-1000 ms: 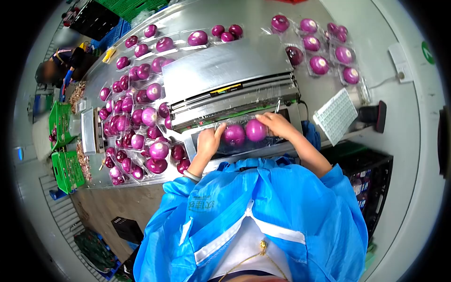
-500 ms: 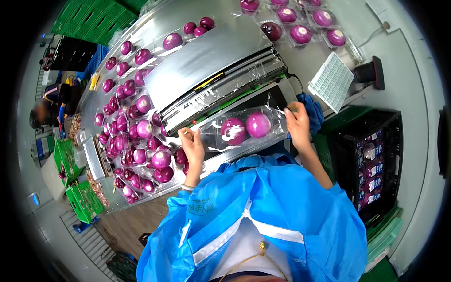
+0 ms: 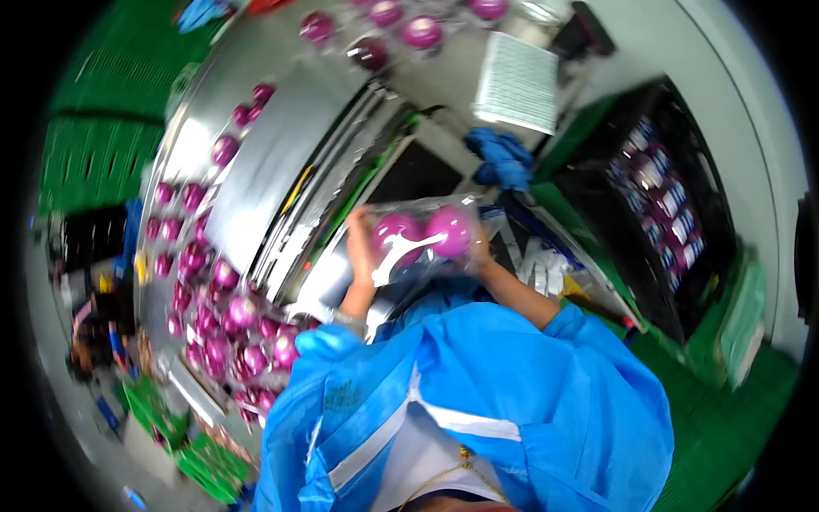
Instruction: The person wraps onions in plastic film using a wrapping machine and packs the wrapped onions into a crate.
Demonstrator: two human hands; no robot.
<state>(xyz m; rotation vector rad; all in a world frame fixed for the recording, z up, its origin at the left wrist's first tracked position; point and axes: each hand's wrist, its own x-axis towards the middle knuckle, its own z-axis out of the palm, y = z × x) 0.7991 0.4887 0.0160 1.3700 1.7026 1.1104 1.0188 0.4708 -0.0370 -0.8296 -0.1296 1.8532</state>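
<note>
View has swung hard right since a moment ago, and the wrapped onion pack (image 3: pixel 420 236) is now lifted off the sealer, up by my chest. Loose purple onions (image 3: pixel 223 311) sit heaped far left on the steel table (image 3: pixel 256 162). My left hand (image 3: pixel 362 243) grips the pack's left end, my right hand (image 3: pixel 478 252) clutches its right end. The black crate (image 3: pixel 657 205) is off right.

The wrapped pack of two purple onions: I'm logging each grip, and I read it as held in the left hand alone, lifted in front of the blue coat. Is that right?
Not quite. The head view shows the pack of two purple onions held with both hands: the left hand on its left end, the right hand on its right. It is lifted in front of the blue coat, as you said.
</note>
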